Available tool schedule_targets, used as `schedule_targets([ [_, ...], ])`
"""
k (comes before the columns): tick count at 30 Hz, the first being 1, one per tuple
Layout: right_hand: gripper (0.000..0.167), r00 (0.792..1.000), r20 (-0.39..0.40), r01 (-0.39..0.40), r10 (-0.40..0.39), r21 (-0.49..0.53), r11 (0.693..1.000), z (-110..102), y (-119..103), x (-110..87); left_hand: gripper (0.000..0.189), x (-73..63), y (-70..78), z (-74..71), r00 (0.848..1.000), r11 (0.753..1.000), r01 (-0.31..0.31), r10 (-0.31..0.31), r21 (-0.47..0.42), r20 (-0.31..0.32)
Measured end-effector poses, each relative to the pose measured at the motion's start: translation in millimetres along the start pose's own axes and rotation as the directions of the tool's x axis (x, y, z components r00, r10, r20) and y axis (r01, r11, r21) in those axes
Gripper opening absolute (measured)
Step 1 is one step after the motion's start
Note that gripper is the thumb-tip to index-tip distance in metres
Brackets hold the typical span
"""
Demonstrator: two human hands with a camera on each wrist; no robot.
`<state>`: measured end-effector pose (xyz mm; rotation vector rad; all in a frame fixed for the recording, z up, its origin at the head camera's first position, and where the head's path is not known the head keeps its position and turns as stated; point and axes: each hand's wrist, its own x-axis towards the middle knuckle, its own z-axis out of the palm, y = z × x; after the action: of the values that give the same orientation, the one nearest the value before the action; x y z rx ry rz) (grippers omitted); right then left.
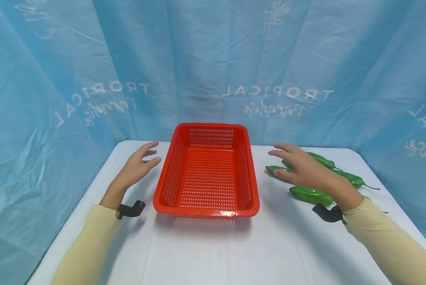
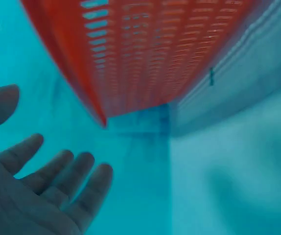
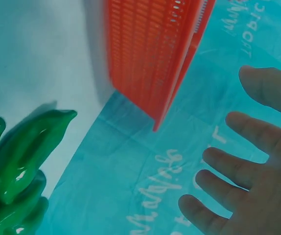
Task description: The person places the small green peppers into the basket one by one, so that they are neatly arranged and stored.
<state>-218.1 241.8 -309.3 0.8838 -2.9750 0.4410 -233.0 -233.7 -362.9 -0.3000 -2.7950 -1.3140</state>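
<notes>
A red plastic basket point(image 1: 209, 211) with slotted walls stands in the middle of the white table. To its left my left hand point(image 1: 136, 166) hovers with fingers spread and nothing in it; the left wrist view has the basket's side wall point(image 2: 145, 58) beyond the fingertips. My right hand point(image 1: 301, 166) is held over several green peppers point(image 1: 310, 195) on the right, its fingers apart and holding nothing. Part of the pepper group is hidden under that hand and wrist. In the right wrist view the peppers point(image 3: 33, 147) lie on the table, away from the spread fingers.
The white table point(image 1: 205, 257) ends at a blue curtain point(image 1: 205, 59) printed with white lettering, which hangs behind it and along both sides. A black strap device point(image 1: 131, 209) sits on the left wrist and another point(image 1: 327, 213) on the right.
</notes>
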Motion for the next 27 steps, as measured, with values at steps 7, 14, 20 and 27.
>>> schedule_targets([
  [7,0.056,1.000,0.023,-0.011,0.011,-0.002,1.000,-1,11,-5.4,0.059,18.1,-29.5,14.0,0.996,0.924,0.067,-0.041,-0.377,0.077],
  [14,0.053,0.998,0.057,-0.037,0.037,-0.009,0.999,-5,22,-9.1,0.059,32.7,-33.5,25.0,0.982,0.842,0.125,-0.029,-0.526,0.187],
  [20,0.052,0.996,0.065,-0.053,0.053,-0.002,0.999,-8,29,-13.0,0.056,39.3,-30.4,34.6,0.973,0.780,0.135,0.012,-0.611,0.231],
  [27,0.051,0.998,0.051,-0.029,0.030,-0.008,1.000,-9,37,-12.4,0.059,37.7,-32.6,36.5,0.967,0.766,0.143,0.025,-0.627,0.252],
])
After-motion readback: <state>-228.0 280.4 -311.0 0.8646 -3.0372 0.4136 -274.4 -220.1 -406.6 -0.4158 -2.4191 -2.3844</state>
